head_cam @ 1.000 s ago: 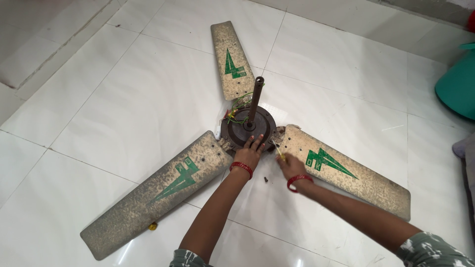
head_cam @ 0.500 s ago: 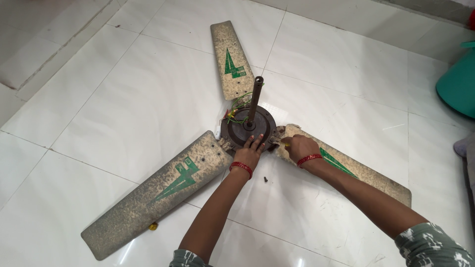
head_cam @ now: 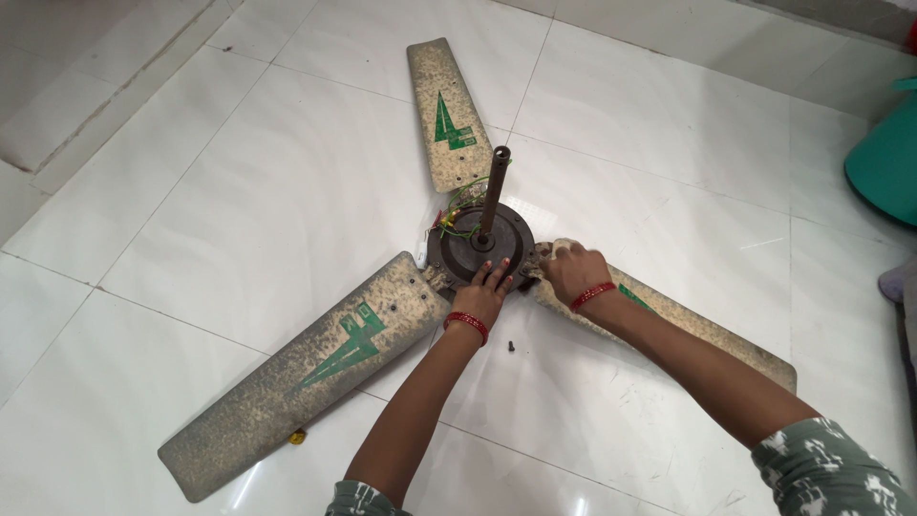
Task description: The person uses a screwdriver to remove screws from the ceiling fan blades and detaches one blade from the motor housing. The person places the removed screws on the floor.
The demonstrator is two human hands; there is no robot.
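A dusty three-bladed ceiling fan lies on the white tiled floor, its dark round motor [head_cam: 457,256] in the middle with a brown rod [head_cam: 495,191] standing up from it. My left hand [head_cam: 485,294] rests flat on the motor's near rim, fingers apart. My right hand [head_cam: 573,270] is curled over the root of the right blade [head_cam: 712,336], right where it meets the motor; what the fingers hold is hidden. Another blade [head_cam: 306,377] reaches toward the lower left, and the third blade [head_cam: 444,115] points away. Both wrists wear red bangles.
Loose green and yellow wires [head_cam: 458,222] spill from the motor's far side. A small dark screw [head_cam: 512,346] lies on the tile between my arms. A tiny yellow piece [head_cam: 297,438] sits by the lower-left blade. A teal tub [head_cam: 888,158] stands at the right edge.
My right hand has slid along the right blade from beside its green mark up to the blade's root at the motor. The left hand has stayed on the motor.
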